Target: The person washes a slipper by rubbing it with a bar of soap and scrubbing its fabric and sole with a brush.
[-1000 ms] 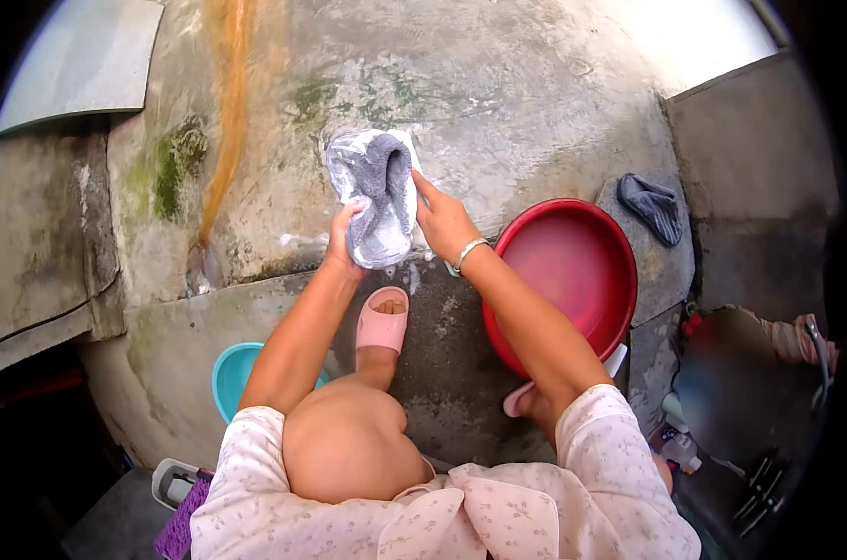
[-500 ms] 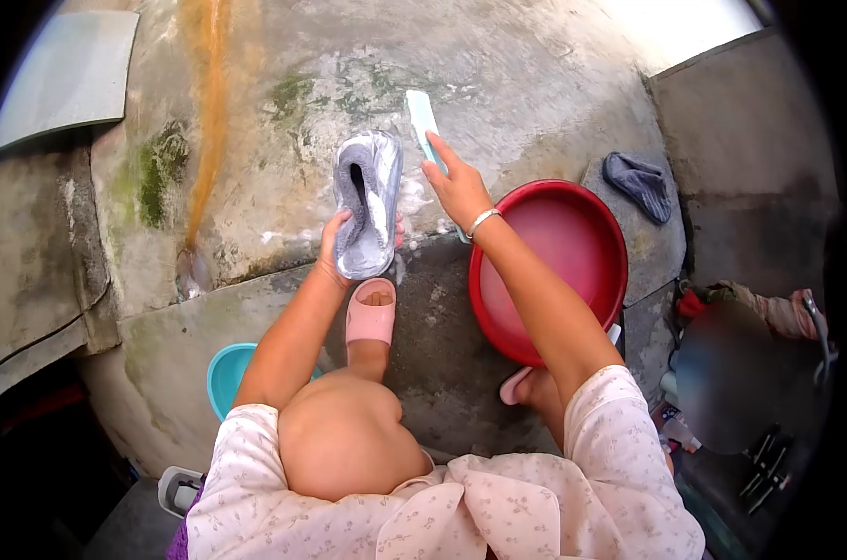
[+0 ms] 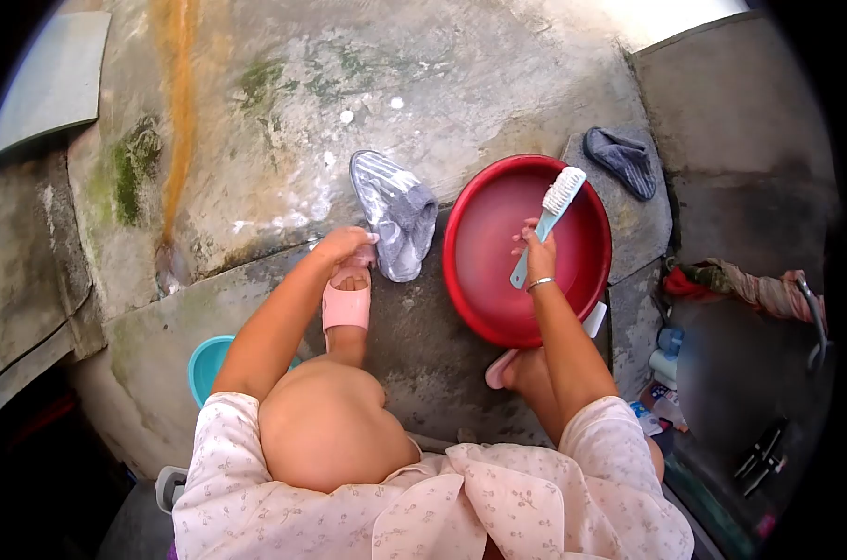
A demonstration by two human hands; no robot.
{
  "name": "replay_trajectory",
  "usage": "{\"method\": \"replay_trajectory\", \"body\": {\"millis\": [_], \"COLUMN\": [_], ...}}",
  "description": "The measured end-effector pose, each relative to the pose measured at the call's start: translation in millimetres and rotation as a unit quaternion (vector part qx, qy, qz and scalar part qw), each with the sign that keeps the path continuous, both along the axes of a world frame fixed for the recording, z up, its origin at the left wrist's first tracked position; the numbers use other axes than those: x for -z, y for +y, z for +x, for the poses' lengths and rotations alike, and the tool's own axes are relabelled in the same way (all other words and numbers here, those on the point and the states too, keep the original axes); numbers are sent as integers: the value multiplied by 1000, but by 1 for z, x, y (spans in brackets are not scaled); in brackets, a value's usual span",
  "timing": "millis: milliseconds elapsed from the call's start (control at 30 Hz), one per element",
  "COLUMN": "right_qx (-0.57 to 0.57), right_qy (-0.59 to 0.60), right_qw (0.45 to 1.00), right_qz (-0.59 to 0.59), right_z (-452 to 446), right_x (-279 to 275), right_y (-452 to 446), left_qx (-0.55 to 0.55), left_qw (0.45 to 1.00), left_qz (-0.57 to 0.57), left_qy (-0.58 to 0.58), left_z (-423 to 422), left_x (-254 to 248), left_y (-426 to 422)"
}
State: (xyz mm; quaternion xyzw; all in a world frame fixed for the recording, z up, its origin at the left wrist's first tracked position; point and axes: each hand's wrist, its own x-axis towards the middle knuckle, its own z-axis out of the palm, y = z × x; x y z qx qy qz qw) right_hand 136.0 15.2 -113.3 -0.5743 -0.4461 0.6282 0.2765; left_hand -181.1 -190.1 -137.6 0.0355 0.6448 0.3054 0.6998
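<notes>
A grey slipper (image 3: 400, 217) with white suds on its striped top is tilted at the edge of the concrete ledge. My left hand (image 3: 346, 245) is closed at its left side, with the fingers against it. Over the red basin (image 3: 470, 280), my right hand (image 3: 539, 254) grips the handle of a light blue brush (image 3: 551, 213), whose white bristles face up. A second grey slipper (image 3: 621, 162) rests on the slab to the right of the basin.
White suds (image 3: 297, 210) spot the concrete ledge. A teal basin (image 3: 204, 369) is partly behind my left arm. Pink slippers (image 3: 346, 306) are on my feet. Bottles (image 3: 666, 359) and a cloth (image 3: 755, 294) lie at the right. Something white touches the red basin's lower right.
My right hand has carried the brush from the ledge to above the red basin, turning its bristles up. The sudsy slipper has been turned round in my left hand and lowered slightly. The view shifted right.
</notes>
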Motion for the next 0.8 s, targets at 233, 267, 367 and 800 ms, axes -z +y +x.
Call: {"method": "replay_trajectory", "body": {"millis": [233,267,367,800], "right_qx": [128,155,35,-172], "right_qy": [-18,-15,178,141], "right_qw": [991,987,978,973], "right_qz": [-20,-33,-106,-63], "right_z": [41,41,-11,-155], "right_x": [55,61,7,-107], "right_y": [2,7,15,48], "left_qx": [-403,-410,-403,80], "left_qw": [855,835,811,871], "left_qz": [245,262,274,323], "left_qy": [-216,-259,-323,362], "left_z": [-32,-28,-18,-30], "left_x": [-60,-68,-63,-44], "left_y": [34,48,90,191]}}
